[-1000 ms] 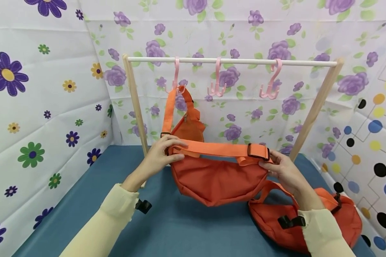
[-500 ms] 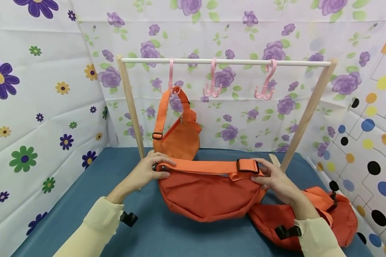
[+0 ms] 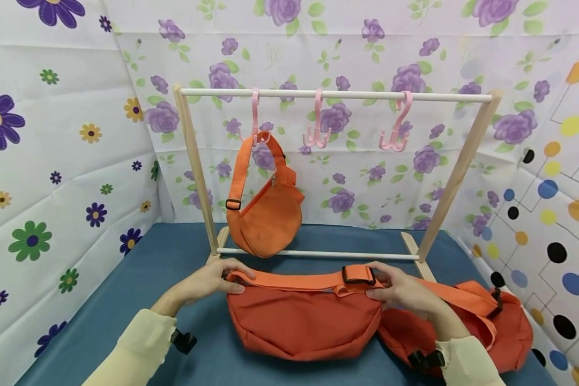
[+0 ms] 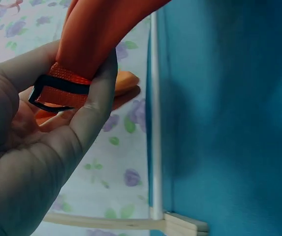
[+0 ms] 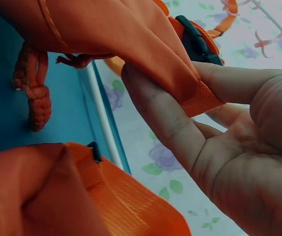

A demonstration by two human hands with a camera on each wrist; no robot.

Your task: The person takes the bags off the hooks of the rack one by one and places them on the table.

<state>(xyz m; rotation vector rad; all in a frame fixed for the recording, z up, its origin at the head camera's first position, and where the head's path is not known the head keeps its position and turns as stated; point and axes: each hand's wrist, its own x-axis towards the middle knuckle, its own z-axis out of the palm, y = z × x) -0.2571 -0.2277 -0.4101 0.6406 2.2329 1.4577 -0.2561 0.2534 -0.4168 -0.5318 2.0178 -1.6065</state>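
Both hands hold a dark orange crossbody bag [image 3: 304,324] by its two top corners, in front of the rack. My left hand [image 3: 207,284] pinches the left corner, where a black ring [image 4: 40,93] joins the strap, as the left wrist view shows. At the right corner my right hand [image 3: 405,292] pinches the fabric between thumb and fingers, beside the strap's black slider buckle [image 3: 358,275]. The orange strap [image 3: 289,281] lies along the bag's top edge. A braided cord pull [image 5: 37,93] dangles below the bag in the right wrist view.
A smaller orange bag [image 3: 267,220] hangs from the left pink hook [image 3: 255,115] on a wooden rack [image 3: 455,177]. Two more pink hooks [image 3: 317,126] hang along its white rod. Another dark orange bag [image 3: 509,332] lies on the blue surface [image 3: 198,354], partly behind the right forearm.
Both hands have lowered the held bag toward the blue surface and nearer the body, uncovering the hanging bag's bottom and the rack's lower bar. The head view has shifted slightly.
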